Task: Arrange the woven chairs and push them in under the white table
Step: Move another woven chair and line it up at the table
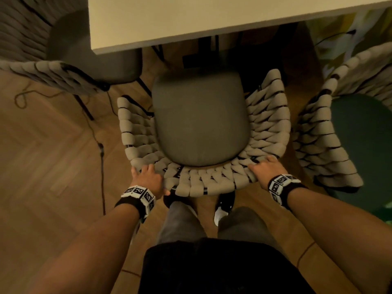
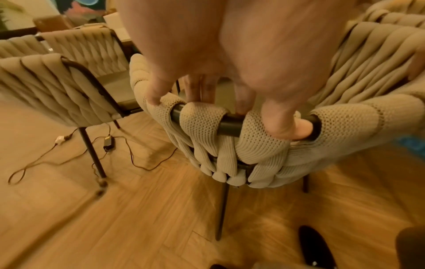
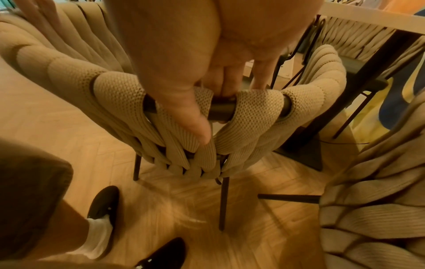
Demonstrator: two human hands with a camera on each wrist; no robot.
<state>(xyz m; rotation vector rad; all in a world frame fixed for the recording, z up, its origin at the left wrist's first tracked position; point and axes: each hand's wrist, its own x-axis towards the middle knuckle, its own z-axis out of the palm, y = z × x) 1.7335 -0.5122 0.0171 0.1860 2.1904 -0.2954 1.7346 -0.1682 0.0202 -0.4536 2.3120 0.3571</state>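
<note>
A woven beige chair [image 1: 267,124] with a grey seat cushion [image 1: 201,119] stands in front of me, its seat front just short of the white table [image 1: 191,18] edge. My left hand [image 1: 148,179] grips the top rail of the backrest at its left; in the left wrist view the left hand [image 2: 230,112] has its fingers over the black rail [image 2: 230,125] and its thumb pressed on the weave. My right hand [image 1: 265,168] grips the rail at the right; the right wrist view shows the right hand [image 3: 207,112] curled round the dark rail [image 3: 223,111], thumb outside.
A second woven chair [image 1: 53,75] stands at the left, partly under the table. A third chair [image 1: 331,134] with a green seat is close on the right. Cables [image 1: 101,149] trail across the wooden floor on the left. My shoes [image 1: 224,204] are right behind the chair.
</note>
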